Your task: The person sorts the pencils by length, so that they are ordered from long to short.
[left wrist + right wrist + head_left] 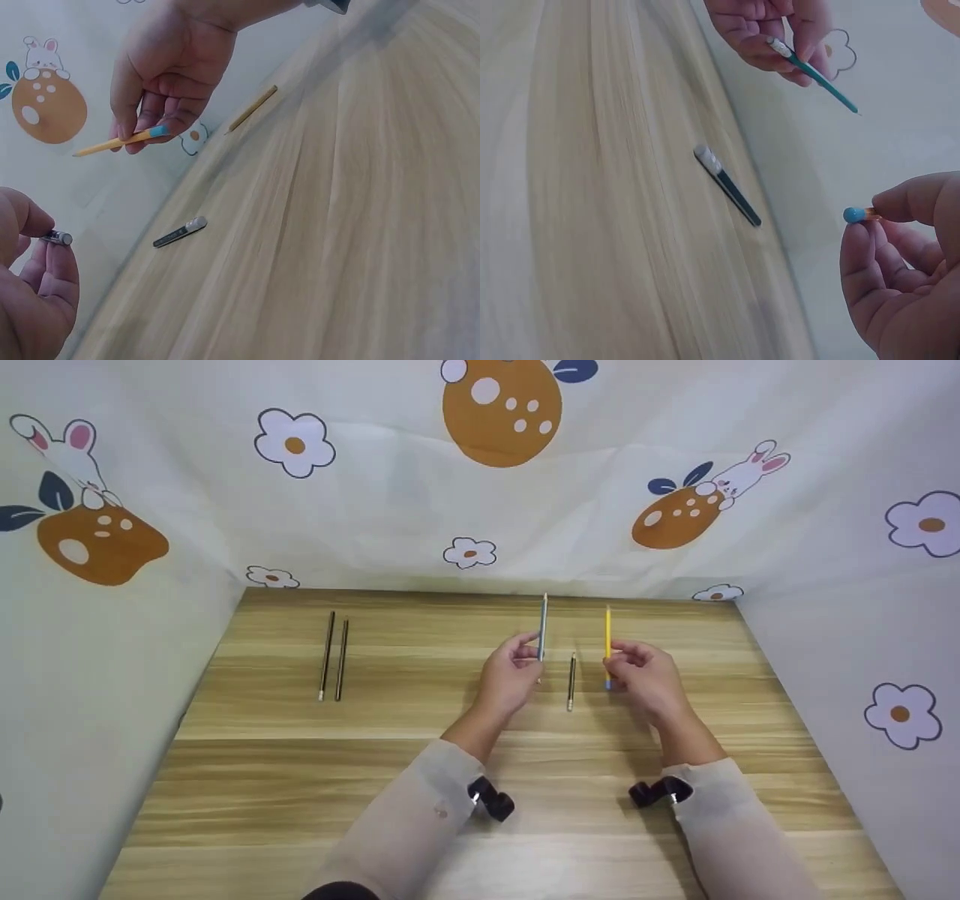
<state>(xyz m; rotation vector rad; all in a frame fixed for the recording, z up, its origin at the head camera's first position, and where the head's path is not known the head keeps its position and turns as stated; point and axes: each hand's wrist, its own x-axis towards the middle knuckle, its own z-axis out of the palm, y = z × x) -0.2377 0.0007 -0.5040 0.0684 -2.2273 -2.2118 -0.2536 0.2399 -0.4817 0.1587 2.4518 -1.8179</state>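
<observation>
My left hand (514,675) pinches a blue-green pencil (543,619) with a white-silver end, its tip towards the back wall. In my right hand (649,671), thumb and fingers pinch a yellow pencil (608,634) by its lower part, near the blue end (855,215). Both pencils are held up over the table, roughly parallel. Between the hands a short dark pencil (572,682) with a pale eraser end lies on the wood. The left wrist view also shows a yellowish pencil (251,109) on the tabletop beyond the right hand; the right arm hides it from the head view.
Two long dark pencils (341,660) lie side by side on the left of the wooden table (262,780). A printed cloth (375,510) with flowers and rabbits walls the table at the back and both sides. Each sleeve carries a black wrist mount (491,799).
</observation>
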